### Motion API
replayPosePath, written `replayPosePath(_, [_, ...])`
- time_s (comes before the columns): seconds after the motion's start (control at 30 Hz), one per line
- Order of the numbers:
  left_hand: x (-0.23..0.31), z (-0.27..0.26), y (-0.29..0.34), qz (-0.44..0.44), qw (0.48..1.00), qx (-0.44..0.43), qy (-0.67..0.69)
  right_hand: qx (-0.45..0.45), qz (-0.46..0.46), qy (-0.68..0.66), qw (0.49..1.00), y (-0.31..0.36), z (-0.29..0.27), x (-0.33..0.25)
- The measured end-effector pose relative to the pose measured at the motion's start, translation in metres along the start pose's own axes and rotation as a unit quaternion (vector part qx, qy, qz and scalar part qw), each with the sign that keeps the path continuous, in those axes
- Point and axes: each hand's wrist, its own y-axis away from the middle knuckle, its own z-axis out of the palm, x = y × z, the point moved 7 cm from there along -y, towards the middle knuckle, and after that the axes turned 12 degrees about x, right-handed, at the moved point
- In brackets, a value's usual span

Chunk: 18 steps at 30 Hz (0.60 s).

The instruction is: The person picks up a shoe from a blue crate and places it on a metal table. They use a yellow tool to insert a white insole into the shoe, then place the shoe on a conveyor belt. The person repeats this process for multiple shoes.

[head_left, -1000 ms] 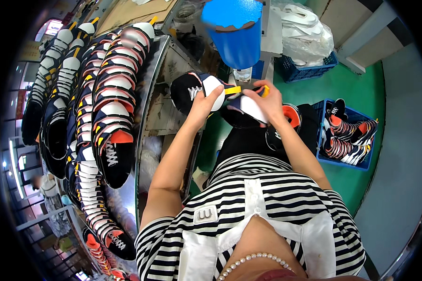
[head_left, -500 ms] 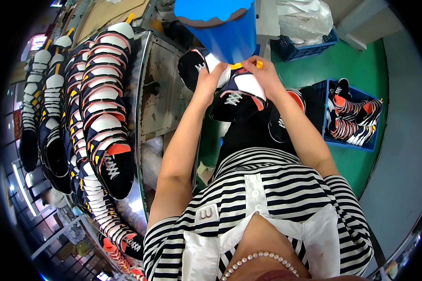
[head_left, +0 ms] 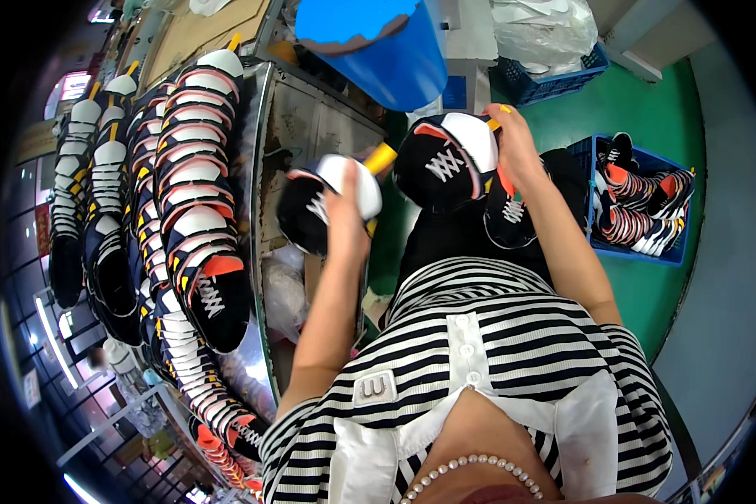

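Observation:
My left hand (head_left: 344, 217) is closed on a black shoe upper (head_left: 304, 210) with white laces, a white heel panel and a yellow tab, beside the metal table. Over my lap, my right hand (head_left: 515, 144) grips the heel end of a second shoe upper (head_left: 433, 168), black and white with coral lining and crossed white laces. A third shoe upper (head_left: 508, 220) lies on my dark-clothed lap, partly hidden by the right forearm and the second upper.
Long nested stacks of shoe uppers (head_left: 195, 168) line the metal-edged table (head_left: 265, 210) at left. A blue bin (head_left: 386, 67) stands ahead. On the green floor at right sits a blue crate (head_left: 638, 252) of uppers; another blue crate (head_left: 554, 84) holds white material in plastic.
My hands have moved apart. The left one carried its upper left and toward me; the right one shifted right, its upper now turned with the laces facing up.

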Motion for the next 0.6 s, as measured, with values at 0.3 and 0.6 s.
replayPosePath(0.3, [0.000, 0.036, 0.003, 0.065, 0.994, -0.073, -0.043, -0.147, -0.020, 0.053, 0.988, 0.054, 0.057, 0.024])
replayPosePath(0.6, [-0.010, 0.068, -0.086, -0.082, 0.993, -0.079, -0.023, -0.129, 0.051, -0.075, 0.988, -0.010, 0.063, 0.036])
